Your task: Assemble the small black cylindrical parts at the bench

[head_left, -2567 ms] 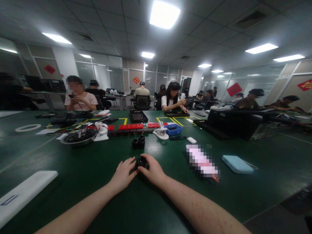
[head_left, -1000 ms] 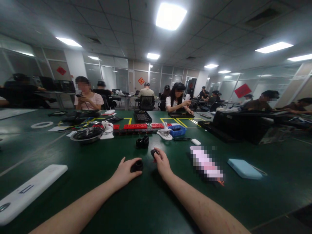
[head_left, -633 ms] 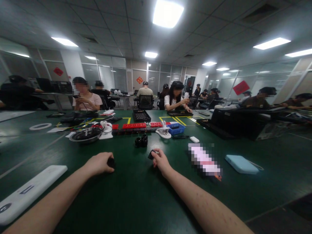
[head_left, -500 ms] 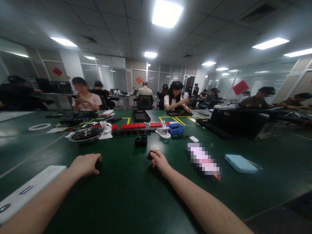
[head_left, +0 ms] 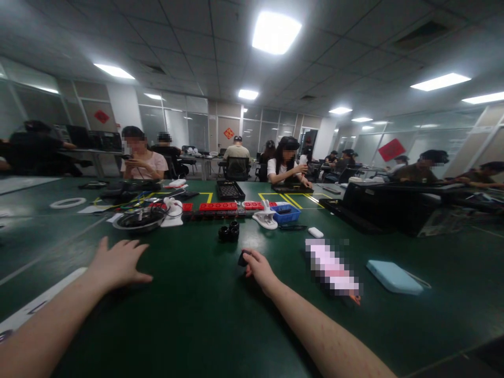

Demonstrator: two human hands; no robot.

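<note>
Head view, directions read from the right hand (head_left: 259, 269) as centre of the dial. The right hand pinches a small black piece (head_left: 241, 259) between thumb and fingers, the piece projecting toward 10 o'clock over the green table (head_left: 205, 320); whether it touches the surface cannot be told. At 9 o'clock the left hand (head_left: 116, 264) is turned palm down, thumb and fingers spread wide, the space beneath hidden; its forearm partly covers a white slab (head_left: 23, 317). A cluster of black cylindrical parts (head_left: 224, 234) stands near, at 11 o'clock. A white clip (head_left: 266, 218) lies at 12, a blue tray (head_left: 292, 216) at 1, a light-blue box (head_left: 394, 277) at 3.
</note>
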